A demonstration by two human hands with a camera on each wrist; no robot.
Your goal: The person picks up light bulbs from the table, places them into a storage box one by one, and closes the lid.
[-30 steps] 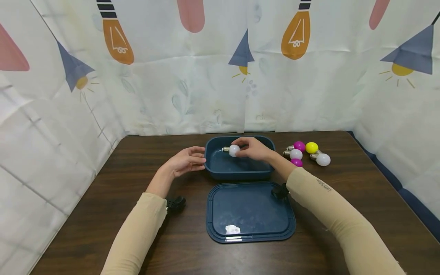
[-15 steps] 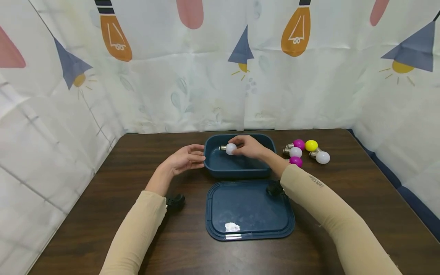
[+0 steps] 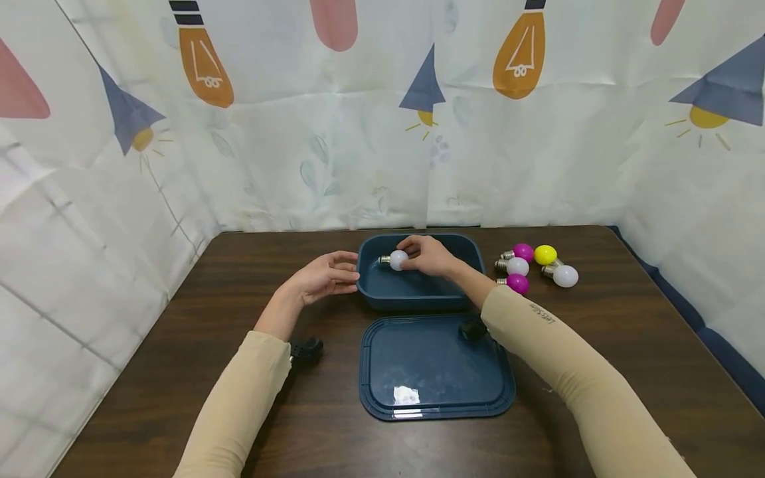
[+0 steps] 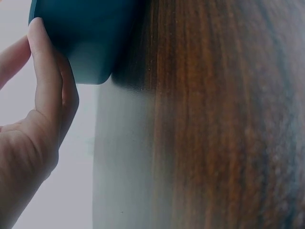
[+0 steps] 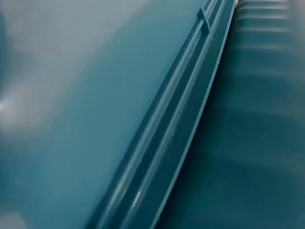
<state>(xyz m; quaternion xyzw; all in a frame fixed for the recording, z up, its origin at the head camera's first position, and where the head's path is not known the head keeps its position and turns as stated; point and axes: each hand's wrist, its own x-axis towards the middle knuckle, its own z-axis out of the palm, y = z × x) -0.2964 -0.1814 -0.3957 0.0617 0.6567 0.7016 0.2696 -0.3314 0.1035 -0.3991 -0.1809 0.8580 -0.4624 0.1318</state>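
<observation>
In the head view my right hand [image 3: 431,255] pinches a white light bulb [image 3: 399,259] by its globe, inside the dark blue box [image 3: 418,304]. The bulb lies sideways, its metal screw base pointing left. My left hand [image 3: 325,277] is at the box's left end, fingers extended and fingertips at the wall. From the left wrist, the left hand [image 4: 40,100] shows a fingertip at the rim of the box [image 4: 86,52]. The right wrist view shows the blue lid [image 5: 176,109] close up; the right hand is out of that frame.
The flat blue lid [image 3: 436,365] lies on the brown wooden table [image 3: 209,318] in front of the box. Right of the box lie several bulbs, among them a yellow bulb [image 3: 545,254], a white bulb [image 3: 564,276] and a magenta bulb [image 3: 517,283]. A printed curtain [image 3: 370,166] hangs behind.
My right hand has shifted slightly left inside the box with the white light bulb. The left hand stays at the box's left end.
</observation>
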